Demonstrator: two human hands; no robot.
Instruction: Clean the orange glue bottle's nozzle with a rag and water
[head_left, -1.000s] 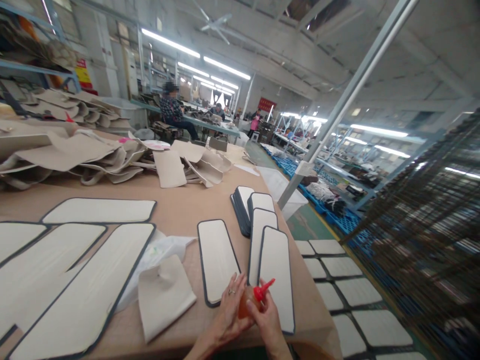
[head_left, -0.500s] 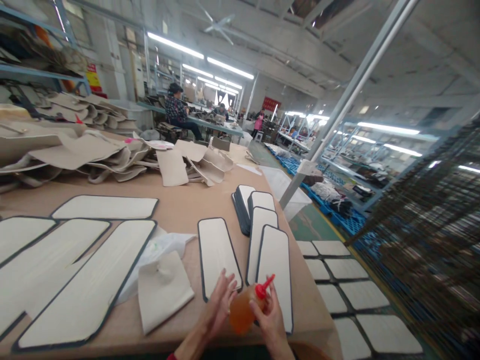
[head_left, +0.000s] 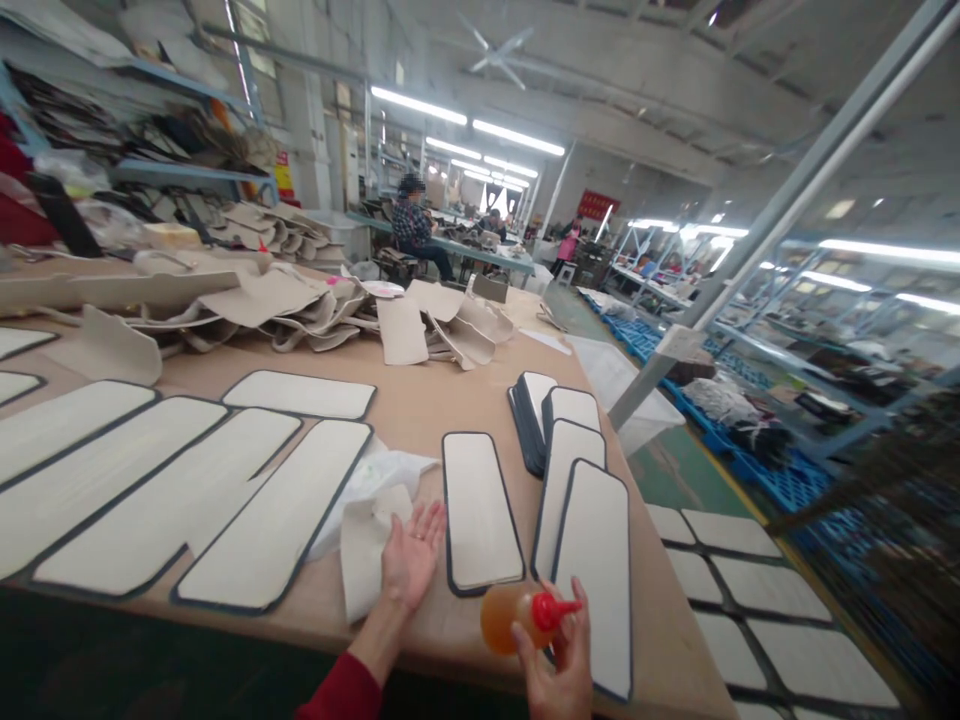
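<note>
Over the counter [head_left: 679,640], right grip [head_left: 559,662] grasps the amber bottle [head_left: 501,618], body projecting left from the fingers [head_left: 582,622], long axis nearly level, red nozzle [head_left: 564,607] pointing right. Left grip [head_left: 411,557]: released, palm up.

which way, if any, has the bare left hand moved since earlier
Yes, the left hand moved from overlapping the lone dark-edged white panel to its left.
</note>
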